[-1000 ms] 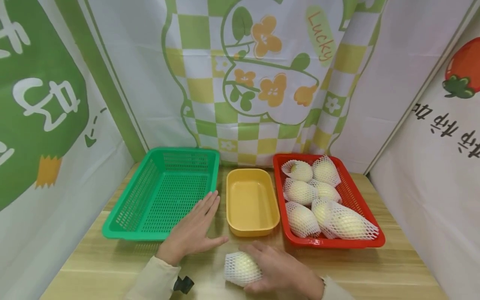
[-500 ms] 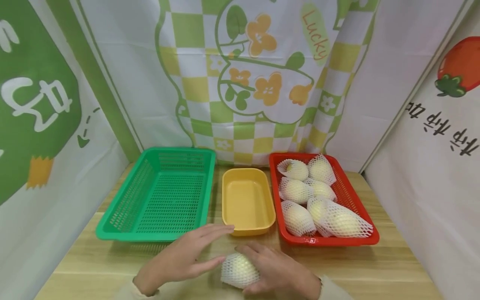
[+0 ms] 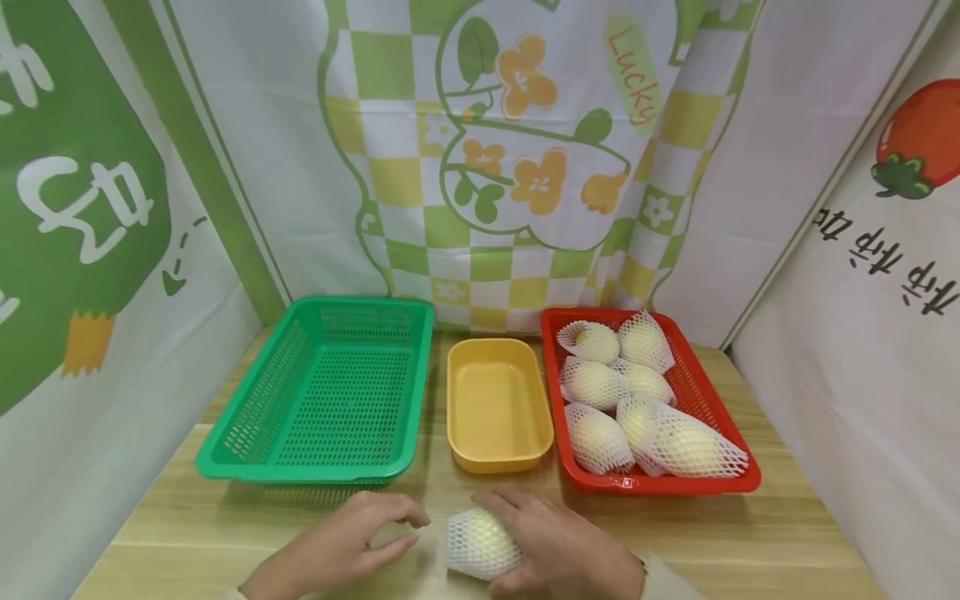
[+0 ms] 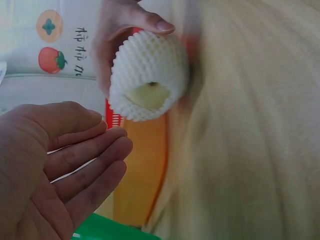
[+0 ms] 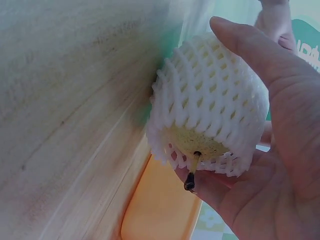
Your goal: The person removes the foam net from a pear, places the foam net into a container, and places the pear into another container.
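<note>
Left hand (image 3: pixel 341 540) drops back from the yellow tub, right hand (image 3: pixel 555 542) keeps its grip on the netted fruit

Half a second ago the left fingertips reached to the near edge of the yellow tub (image 3: pixel 498 408); now that hand is lower, in front of the green basket (image 3: pixel 345 408). Its fingers bend loosely, thumb apart from them, holding nothing, with a gap between it and the fruit.

Wrapped in a white foam net (image 5: pixel 215 95), the pale yellow-green fruit (image 5: pixel 197 142) is at the near side of the wooden table (image 3: pixel 172 533), in front of the yellow tub. The right hand curls round it, thumb on the near side. One end shows a dark-tipped stem; the other faces the left hand. Whether it touches the table cannot be told.

Seven more netted fruits (image 3: pixel 595 383) lie in the red basket (image 3: pixel 660 483), right of the yellow tub. A checked, flowered cloth (image 3: pixel 465 275) hangs behind.
</note>
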Demonstrator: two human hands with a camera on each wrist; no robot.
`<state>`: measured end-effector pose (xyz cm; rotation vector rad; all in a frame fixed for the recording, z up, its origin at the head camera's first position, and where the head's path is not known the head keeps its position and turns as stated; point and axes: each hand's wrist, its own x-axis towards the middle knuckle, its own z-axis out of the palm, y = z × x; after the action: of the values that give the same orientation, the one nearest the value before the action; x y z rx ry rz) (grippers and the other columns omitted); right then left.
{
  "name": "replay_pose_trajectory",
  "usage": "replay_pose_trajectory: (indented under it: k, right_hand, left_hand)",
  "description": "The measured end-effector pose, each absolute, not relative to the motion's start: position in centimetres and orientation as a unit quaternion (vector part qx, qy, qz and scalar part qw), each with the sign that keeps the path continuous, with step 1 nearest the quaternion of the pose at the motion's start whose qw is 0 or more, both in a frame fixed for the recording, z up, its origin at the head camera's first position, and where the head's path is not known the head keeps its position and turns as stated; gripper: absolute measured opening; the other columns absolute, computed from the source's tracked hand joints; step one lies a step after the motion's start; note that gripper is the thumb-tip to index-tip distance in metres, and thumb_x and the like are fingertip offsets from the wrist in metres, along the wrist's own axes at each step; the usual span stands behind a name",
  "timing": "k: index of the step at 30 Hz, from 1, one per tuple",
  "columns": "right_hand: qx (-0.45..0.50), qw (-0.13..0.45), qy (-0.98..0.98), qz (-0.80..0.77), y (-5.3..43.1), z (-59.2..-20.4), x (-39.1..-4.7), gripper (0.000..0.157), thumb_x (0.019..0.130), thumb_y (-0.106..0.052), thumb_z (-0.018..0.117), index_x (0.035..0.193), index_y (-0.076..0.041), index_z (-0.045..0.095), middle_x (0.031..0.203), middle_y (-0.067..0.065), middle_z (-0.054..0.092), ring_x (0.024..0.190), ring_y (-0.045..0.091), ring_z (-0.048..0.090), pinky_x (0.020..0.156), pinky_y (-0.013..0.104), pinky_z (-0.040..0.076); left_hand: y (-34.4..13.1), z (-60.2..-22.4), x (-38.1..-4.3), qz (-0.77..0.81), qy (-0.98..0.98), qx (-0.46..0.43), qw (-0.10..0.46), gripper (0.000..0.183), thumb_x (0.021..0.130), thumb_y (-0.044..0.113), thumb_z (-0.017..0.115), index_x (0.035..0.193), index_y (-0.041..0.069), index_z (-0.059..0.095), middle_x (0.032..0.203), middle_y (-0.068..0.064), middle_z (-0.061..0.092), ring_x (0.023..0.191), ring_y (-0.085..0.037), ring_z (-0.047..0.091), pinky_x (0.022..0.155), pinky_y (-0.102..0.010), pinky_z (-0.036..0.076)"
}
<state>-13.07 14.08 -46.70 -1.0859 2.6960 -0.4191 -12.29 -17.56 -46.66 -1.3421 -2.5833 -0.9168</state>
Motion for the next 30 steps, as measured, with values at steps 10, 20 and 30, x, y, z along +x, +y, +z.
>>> replay_pose_trajectory:
  k: [10,20,30]
  right_hand:
    - [-0.372,0.106,0.91,-0.152,14.1,-47.0,-13.1,0.089,0.085,-0.062,0.081,0.158,-0.031,0.042,0.154,-0.007,0.054,0.127,0.012,0.059,0.105,0.04,0.058]
    - [-0.371,0.097,0.91,-0.159,14.0,-47.0,-13.1,0.088,0.083,-0.058,0.084,0.157,-0.032,0.043,0.15,-0.009,0.056,0.123,0.008,0.059,0.101,0.034,0.058]
    - [-0.404,0.065,0.898,-0.161,13.8,-47.0,-13.3,0.086,0.085,-0.054,0.084,0.157,-0.032,0.042,0.147,-0.006,0.057,0.118,0.007,0.06,0.094,0.028,0.058]
  left_hand:
    - [-16.7,-48.1,-12.3,-0.329,-0.851,-0.405,-0.055,0.023,0.107,0.03,0.063,0.126,0.026,0.075,0.125,0.016,0.075,0.114,-0.003,0.069,0.096,-0.035,0.057]
    - [-15.5,-49.1,-13.3,-0.386,-0.808,-0.444,-0.025,0.027,0.106,0.016,0.063,0.131,0.016,0.074,0.127,0.0,0.077,0.115,-0.013,0.074,0.095,-0.029,0.063]
    - [-14.2,-50.6,-14.6,-0.397,-0.81,-0.431,-0.027,0.017,0.1,0.015,0.071,0.117,0.017,0.075,0.115,0.003,0.08,0.108,-0.009,0.075,0.094,-0.026,0.063]
